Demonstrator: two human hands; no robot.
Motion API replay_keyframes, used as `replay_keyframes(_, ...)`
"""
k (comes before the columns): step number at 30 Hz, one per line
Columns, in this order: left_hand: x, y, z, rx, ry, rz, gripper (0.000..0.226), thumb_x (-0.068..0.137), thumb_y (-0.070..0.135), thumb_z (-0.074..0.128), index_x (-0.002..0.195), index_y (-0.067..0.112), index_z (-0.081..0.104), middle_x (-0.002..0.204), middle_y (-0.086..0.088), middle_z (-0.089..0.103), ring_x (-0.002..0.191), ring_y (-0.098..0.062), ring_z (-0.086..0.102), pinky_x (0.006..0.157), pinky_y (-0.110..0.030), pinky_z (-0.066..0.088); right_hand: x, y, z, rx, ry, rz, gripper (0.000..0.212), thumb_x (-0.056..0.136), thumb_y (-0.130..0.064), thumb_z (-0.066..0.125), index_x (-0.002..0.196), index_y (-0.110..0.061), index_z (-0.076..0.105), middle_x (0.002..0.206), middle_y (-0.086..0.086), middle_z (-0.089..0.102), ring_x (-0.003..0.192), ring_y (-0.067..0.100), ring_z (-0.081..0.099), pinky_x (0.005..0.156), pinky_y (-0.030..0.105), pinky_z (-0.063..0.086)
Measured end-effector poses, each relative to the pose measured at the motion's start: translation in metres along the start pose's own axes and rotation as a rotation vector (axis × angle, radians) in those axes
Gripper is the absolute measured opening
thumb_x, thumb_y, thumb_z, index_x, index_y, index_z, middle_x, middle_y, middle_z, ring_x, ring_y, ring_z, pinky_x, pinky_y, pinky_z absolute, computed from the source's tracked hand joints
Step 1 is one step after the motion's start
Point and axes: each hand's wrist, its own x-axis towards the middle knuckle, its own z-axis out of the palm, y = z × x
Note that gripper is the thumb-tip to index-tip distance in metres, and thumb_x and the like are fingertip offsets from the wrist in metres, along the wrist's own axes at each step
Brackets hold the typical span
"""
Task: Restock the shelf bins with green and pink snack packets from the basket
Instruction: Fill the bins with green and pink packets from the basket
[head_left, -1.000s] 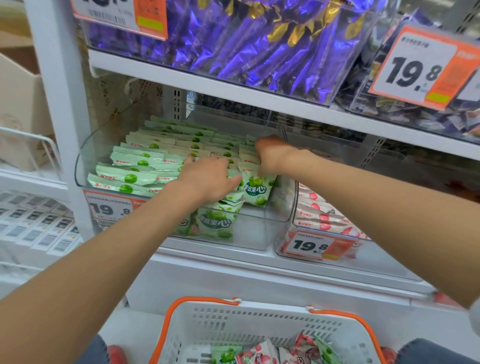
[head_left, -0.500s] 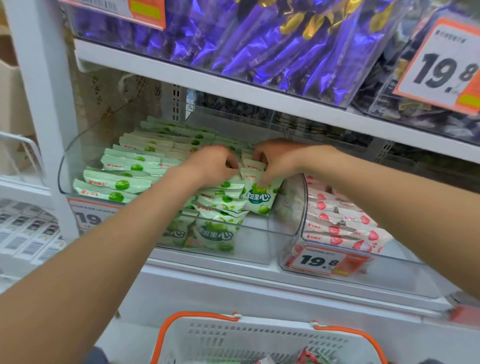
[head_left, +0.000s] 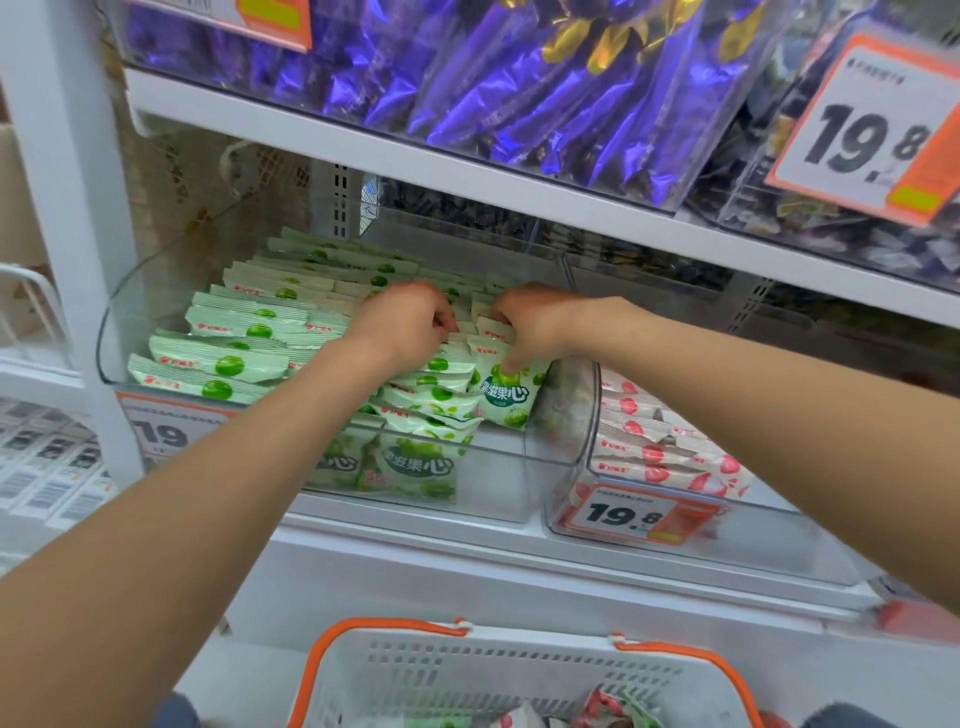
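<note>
A white store shelf (head_left: 467, 571) holds clear plastic bins. In the left bin (head_left: 498, 467), green packets (head_left: 234, 364) lie in rows. The left hand (head_left: 405, 325) curls its fingers down among them; whether it grips one is unclear. The right hand (head_left: 530, 322), just beside it, pinches the front packet (head_left: 506, 400), thumb on its face. Pink packets (head_left: 660, 452) lie in the right bin (head_left: 753, 540). Purple packets (head_left: 519, 78) sit on the shelf above. Below stands a white basket (head_left: 467, 670) with an orange rim.

Two hands show: left hand (head_left: 402, 325), right hand (head_left: 535, 322). Two clear bins stand on the shelf (head_left: 415, 551): green bin (head_left: 493, 483), pink bin (head_left: 753, 538). One basket (head_left: 467, 675), four price tags (head_left: 872, 130). The green packets (head_left: 228, 364) and pink packets (head_left: 649, 457) overlap too much to count.
</note>
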Motion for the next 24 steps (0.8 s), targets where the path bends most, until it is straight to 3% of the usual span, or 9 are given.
replay_keyframes(4,-0.015,0.011,-0.009,0.032,0.058,-0.036,0.022,0.093,0.018,0.054,0.104,0.020,0.073,0.105,-0.002,0.071,0.096,-0.025,0.063,0.084,-0.037,0.053,-0.026,-0.006,-0.001,0.094,0.145,-0.026,0.065,0.077,-0.037,0.079,0.130,-0.012,0.051,0.124,0.008,0.057,0.108,0.027,0.057,0.084,0.030,0.046)
replay_keyframes(6,-0.031,0.022,-0.015,0.065,0.104,-0.043,0.020,0.092,0.018,0.053,0.098,0.020,0.071,0.099,-0.003,0.072,0.093,-0.027,0.064,0.082,-0.040,0.054,-0.046,-0.013,0.002,0.172,0.276,-0.033,0.049,0.083,-0.027,0.072,0.126,-0.013,0.054,0.121,0.009,0.058,0.111,0.029,0.056,0.086,0.032,0.046)
replay_keyframes(8,-0.055,0.039,-0.019,0.085,0.132,-0.047,0.015,0.090,0.020,0.052,0.090,0.020,0.067,0.090,-0.001,0.069,0.086,-0.026,0.062,0.072,-0.037,0.052,-0.070,-0.024,0.009,0.231,0.394,-0.029,0.025,0.086,-0.017,0.062,0.111,-0.015,0.060,0.109,0.007,0.061,0.101,0.029,0.059,0.077,0.034,0.047)
replay_keyframes(10,-0.084,0.059,-0.021,0.108,0.136,-0.062,0.010,0.087,0.024,0.052,0.087,0.022,0.061,0.085,0.001,0.064,0.079,-0.023,0.055,0.064,-0.033,0.044,-0.096,-0.036,0.018,0.268,0.449,-0.051,0.016,0.086,-0.012,0.054,0.100,-0.015,0.061,0.101,0.005,0.061,0.094,0.028,0.060,0.072,0.036,0.048)
replay_keyframes(13,-0.134,0.081,-0.014,0.137,0.037,-0.112,0.009,0.086,0.030,0.054,0.087,0.022,0.059,0.080,0.002,0.059,0.077,-0.024,0.054,0.063,-0.030,0.037,-0.138,-0.053,0.043,0.368,0.509,-0.076,0.013,0.087,-0.011,0.051,0.097,-0.013,0.060,0.099,0.006,0.061,0.089,0.029,0.060,0.069,0.037,0.048)
replay_keyframes(16,-0.179,0.088,0.015,0.160,-0.194,-0.205,0.011,0.085,0.032,0.058,0.088,0.021,0.058,0.092,-0.003,0.064,0.093,-0.027,0.061,0.071,-0.030,0.044,-0.172,-0.067,0.092,0.565,0.548,-0.063,0.008,0.084,-0.009,0.054,0.090,-0.012,0.059,0.090,0.008,0.061,0.080,0.030,0.059,0.064,0.037,0.045)
replay_keyframes(20,-0.225,0.062,0.076,0.165,-0.544,-0.334,0.020,0.087,0.025,0.057,0.101,0.012,0.063,0.112,-0.009,0.065,0.103,-0.028,0.061,0.083,-0.033,0.049,-0.206,-0.079,0.188,0.700,0.209,0.069,0.013,0.085,-0.010,0.052,0.092,-0.014,0.062,0.090,0.002,0.061,0.086,0.025,0.058,0.069,0.033,0.043)
replay_keyframes(24,-0.252,0.033,0.124,0.262,-0.739,-0.287,0.037,0.092,0.022,0.052,0.126,0.011,0.060,0.124,-0.009,0.063,0.113,-0.026,0.059,0.093,-0.032,0.045,-0.234,-0.080,0.294,0.771,-0.168,0.158,0.017,0.090,-0.010,0.052,0.099,-0.013,0.066,0.100,0.005,0.067,0.095,0.023,0.063,0.070,0.028,0.046)
